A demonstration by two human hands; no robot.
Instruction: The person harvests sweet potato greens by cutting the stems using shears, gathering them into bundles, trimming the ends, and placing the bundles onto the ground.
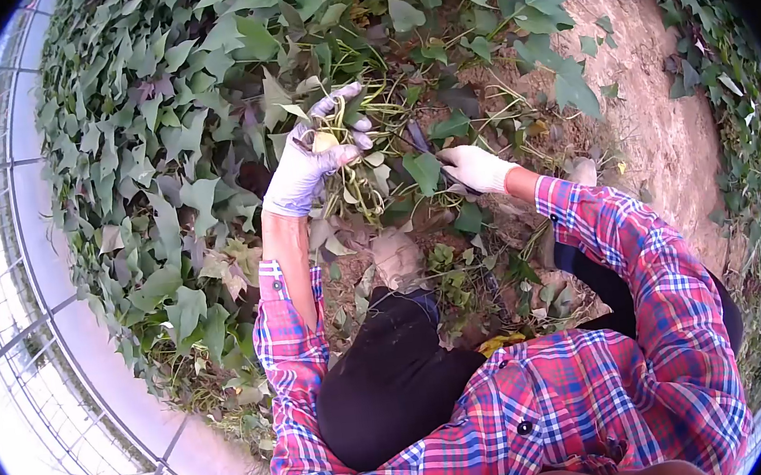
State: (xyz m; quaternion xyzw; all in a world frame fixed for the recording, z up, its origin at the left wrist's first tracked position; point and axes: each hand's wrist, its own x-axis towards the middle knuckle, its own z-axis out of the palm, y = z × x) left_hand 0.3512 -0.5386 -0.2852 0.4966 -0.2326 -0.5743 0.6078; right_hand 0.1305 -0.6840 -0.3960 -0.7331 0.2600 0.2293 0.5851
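My left hand (320,151), in a whitish glove, has its fingers curled around a bunch of cut-looking green vine stems (372,109). Some leaves stick out between thumb and fingers. To the right, my right hand (477,169), in a white knit glove, is closed on a sickle (417,136). Its dark blade points toward the stems, and a green leaf (424,173) hides part of the tool. Whether the blade touches the stems I cannot tell.
Dense leafy vines (158,150) cover the left and top. Bare reddish soil (634,90) runs along the right, with another vine row (742,107) beyond. My bent knee (386,376) is below my left hand. A framed translucent wall (32,274) stands far left.
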